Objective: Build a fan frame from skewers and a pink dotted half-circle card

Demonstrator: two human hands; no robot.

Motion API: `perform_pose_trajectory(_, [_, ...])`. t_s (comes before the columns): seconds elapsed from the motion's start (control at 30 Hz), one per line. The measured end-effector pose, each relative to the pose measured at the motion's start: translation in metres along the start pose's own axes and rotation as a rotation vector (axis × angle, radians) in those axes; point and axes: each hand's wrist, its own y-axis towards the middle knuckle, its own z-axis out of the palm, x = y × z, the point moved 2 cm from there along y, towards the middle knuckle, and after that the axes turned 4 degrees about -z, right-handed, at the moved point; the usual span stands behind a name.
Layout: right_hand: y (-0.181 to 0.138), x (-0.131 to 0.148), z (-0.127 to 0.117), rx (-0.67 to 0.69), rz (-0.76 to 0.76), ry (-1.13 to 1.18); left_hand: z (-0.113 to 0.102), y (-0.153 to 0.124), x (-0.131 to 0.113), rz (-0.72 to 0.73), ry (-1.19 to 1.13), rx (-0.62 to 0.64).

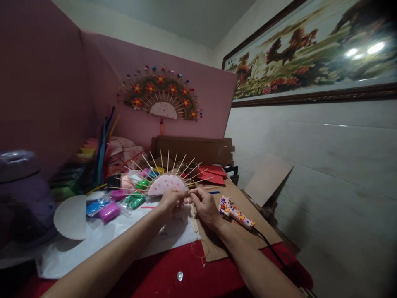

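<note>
A half-round fan (167, 185) with a pale, pink-spotted centre and thin wooden sticks spread outward stands upright in front of me. My left hand (173, 199) is closed on its lower right corner. Right beside it, almost fingertip to fingertip, my right hand (202, 205) makes a pinch at that same corner; what lies between its fingers is too small to make out. Below the hands runs a bundle of thin pale strands or sticks (194, 223), with a thin loop near its lower end. A flower-patterned glue gun (235, 213) lies to the right of my right hand.
Bagged coloured clay (109, 212), a white half disc (70, 218) and a purple bottle (23, 198) are at the left. Red paper (214, 174) lies behind a cardboard sheet (256, 223). A finished-looking flowered fan (161, 97) hangs on the pink panel. The glue gun's cord trails right.
</note>
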Motion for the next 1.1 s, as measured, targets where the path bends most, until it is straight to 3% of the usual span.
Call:
perform_pose_trajectory(0.23, [0.002,-0.003,-0.003,-0.061,0.02,0.001,0.012,-0.007,0.0,0.232,0.137,0.025])
perform_pose_trajectory(0.43, [0.007,-0.014,-0.003,-0.117,0.209,0.23,0.014,-0.013,-0.004,0.359,0.063,0.054])
perform_pose_trajectory(0.6, [0.007,-0.017,-0.001,-0.117,0.279,0.347,0.016,-0.014,-0.005,0.381,0.061,0.167])
perform_pose_trajectory(0.73, [0.007,-0.017,0.0,-0.103,0.287,0.355,0.012,-0.01,-0.003,0.385,0.073,0.183])
perform_pose_trajectory(1.1, [0.006,-0.012,-0.005,-0.068,0.098,0.177,0.013,-0.015,-0.019,0.357,0.304,0.283])
